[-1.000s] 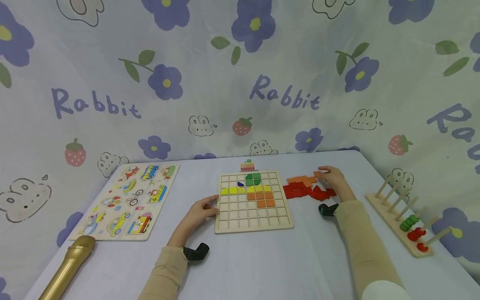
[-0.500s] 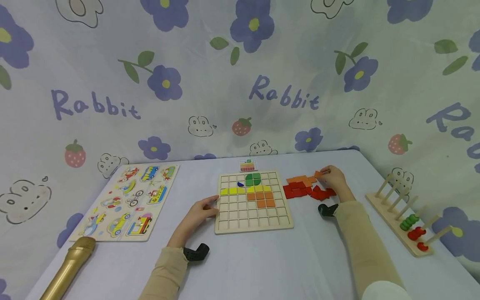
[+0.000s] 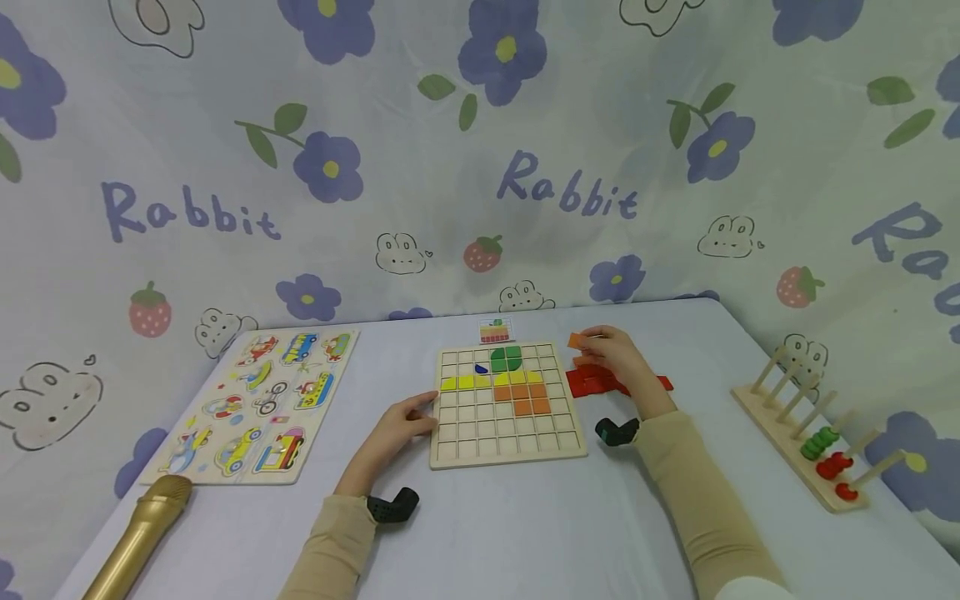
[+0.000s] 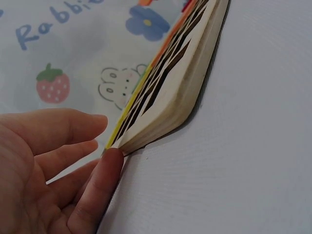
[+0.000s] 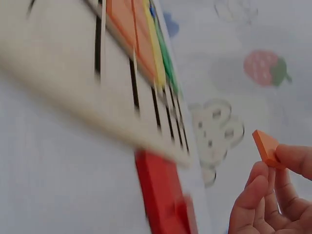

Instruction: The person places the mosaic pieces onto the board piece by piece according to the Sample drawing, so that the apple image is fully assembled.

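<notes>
In the head view a wooden grid board (image 3: 472,433) lies mid-table, with green, yellow, blue and orange pieces set in its cells. My left hand (image 3: 397,429) is at the board's left edge, fingers loosely extended; the left wrist view shows a fingertip (image 4: 113,158) right at the board's corner. My right hand (image 3: 617,357) pinches an orange square tile (image 5: 267,147) between thumb and fingers, raised beyond the board's right side. Under that hand lie red tiles (image 3: 588,382), partly hidden by it along with the other orange tiles.
A small pattern card (image 3: 495,331) stands behind the board. At left are a vehicle picture puzzle (image 3: 247,400) and a gold microphone (image 3: 142,525). A wooden peg rack (image 3: 798,446) with green and red beads stands at right.
My right hand has picked up the orange tile from the right end of the pile and carried it left toward the board. The left hand has stayed in place.
</notes>
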Demonstrator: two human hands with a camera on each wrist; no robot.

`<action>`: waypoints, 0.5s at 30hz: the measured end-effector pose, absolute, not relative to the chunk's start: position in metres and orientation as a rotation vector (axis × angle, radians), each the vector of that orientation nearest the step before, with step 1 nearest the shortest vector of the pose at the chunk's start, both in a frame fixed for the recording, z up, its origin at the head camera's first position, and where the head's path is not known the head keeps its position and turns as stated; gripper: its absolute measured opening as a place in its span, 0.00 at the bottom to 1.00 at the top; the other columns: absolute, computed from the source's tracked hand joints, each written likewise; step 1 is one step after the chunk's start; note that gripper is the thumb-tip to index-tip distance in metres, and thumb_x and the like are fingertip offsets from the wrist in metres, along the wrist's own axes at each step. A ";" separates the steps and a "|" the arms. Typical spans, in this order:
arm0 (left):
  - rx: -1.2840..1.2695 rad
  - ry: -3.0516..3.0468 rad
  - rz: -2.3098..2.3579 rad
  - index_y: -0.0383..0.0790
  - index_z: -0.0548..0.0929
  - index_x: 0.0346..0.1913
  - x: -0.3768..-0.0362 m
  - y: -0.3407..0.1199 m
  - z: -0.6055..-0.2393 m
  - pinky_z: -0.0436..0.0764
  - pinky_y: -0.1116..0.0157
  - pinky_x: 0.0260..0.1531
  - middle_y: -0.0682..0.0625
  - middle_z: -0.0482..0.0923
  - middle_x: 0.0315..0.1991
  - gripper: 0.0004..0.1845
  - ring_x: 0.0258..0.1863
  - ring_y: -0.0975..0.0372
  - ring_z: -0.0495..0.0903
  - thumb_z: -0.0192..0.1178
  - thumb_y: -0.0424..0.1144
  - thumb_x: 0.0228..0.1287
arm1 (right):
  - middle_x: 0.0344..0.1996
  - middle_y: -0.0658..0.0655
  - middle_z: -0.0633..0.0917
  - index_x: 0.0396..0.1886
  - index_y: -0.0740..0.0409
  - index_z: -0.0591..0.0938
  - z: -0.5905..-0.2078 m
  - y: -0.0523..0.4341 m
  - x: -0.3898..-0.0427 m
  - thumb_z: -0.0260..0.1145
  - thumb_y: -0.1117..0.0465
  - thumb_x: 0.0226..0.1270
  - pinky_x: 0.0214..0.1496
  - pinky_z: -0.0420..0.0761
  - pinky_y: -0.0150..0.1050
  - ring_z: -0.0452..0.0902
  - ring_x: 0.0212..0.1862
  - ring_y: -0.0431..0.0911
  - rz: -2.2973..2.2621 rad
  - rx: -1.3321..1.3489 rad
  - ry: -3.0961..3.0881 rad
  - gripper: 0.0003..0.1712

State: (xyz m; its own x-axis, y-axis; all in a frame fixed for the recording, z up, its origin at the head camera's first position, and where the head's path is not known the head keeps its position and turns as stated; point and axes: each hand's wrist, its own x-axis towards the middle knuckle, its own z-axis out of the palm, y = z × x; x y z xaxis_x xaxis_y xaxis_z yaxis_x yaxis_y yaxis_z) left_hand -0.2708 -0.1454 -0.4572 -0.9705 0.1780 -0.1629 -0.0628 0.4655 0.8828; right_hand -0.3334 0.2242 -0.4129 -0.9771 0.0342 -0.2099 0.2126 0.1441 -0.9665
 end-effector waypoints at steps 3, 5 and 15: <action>0.103 2.483 1.512 0.44 0.70 0.64 -0.271 -0.146 -0.458 0.69 0.65 0.31 0.48 0.77 0.33 0.31 0.32 0.60 0.71 0.63 0.38 0.55 | 0.37 0.53 0.77 0.54 0.69 0.70 -0.408 0.202 -0.330 0.60 0.62 0.64 0.46 0.77 0.35 0.76 0.38 0.43 -1.972 0.150 2.207 0.21; 0.102 2.485 1.513 0.43 0.71 0.64 -0.271 -0.146 -0.458 0.69 0.65 0.31 0.48 0.77 0.33 0.31 0.32 0.60 0.72 0.63 0.38 0.55 | 0.35 0.53 0.79 0.52 0.70 0.71 -0.405 0.188 -0.328 0.60 0.63 0.64 0.46 0.77 0.36 0.76 0.36 0.43 -1.937 0.068 2.196 0.20; 0.069 2.483 1.498 0.46 0.71 0.64 -0.271 -0.146 -0.458 0.68 0.65 0.31 0.48 0.76 0.36 0.31 0.34 0.60 0.71 0.64 0.40 0.54 | 0.31 0.52 0.82 0.35 0.61 0.81 -0.413 0.139 -0.316 0.68 0.62 0.55 0.40 0.72 0.39 0.73 0.36 0.46 -1.507 -0.245 2.421 0.09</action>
State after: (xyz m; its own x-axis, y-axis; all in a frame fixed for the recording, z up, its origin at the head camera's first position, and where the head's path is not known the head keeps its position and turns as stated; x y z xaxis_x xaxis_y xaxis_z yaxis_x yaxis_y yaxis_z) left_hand -0.2714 -0.1457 -0.4576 -0.9699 0.1636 -0.1802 -0.0832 0.4730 0.8771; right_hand -0.3164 0.1386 -0.4133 -0.9469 -0.2869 -0.1448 0.0032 0.4421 -0.8970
